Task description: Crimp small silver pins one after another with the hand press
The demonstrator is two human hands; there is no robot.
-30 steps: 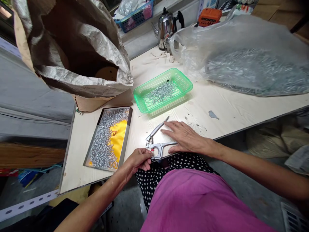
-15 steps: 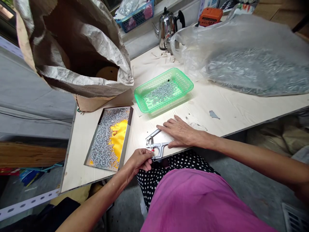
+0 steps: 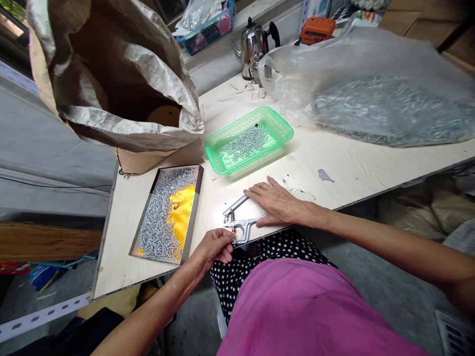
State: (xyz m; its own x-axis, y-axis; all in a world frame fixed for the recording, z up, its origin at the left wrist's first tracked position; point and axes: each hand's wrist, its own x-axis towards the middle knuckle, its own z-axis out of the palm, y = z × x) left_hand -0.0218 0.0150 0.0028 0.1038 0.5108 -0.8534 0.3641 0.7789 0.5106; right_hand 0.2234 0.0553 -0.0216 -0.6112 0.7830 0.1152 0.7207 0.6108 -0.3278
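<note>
Snap-fastener pliers point(image 3: 243, 226), grey metal with a spring and a red part near the jaws, lie at the table's front edge. My right hand point(image 3: 276, 201) is on their spread handles, its fingers at the tip of the upper handle and its thumb by the lower one. My left hand point(image 3: 217, 244) is closed in a pinch at the jaws; whatever is between its fingertips is too small to make out. Left of the pliers is a shallow tray point(image 3: 191, 227) of small silvery metal pieces point(image 3: 154, 217) on yellow cloth. Beyond stands a green plastic basket point(image 3: 287, 132) with similar pieces.
A large open woven sack point(image 3: 137, 118) stands at the back left. A clear plastic bag point(image 3: 389, 109) full of metal pieces covers the right rear. Behind are a steel kettle point(image 3: 254, 44), an orange box-shaped thing point(image 3: 316, 30) and a blue basket point(image 3: 210, 32).
The view has shifted slightly. My right fingertips have moved back a little along the upper handle, baring more of it. My left hand stays at the jaws.
</note>
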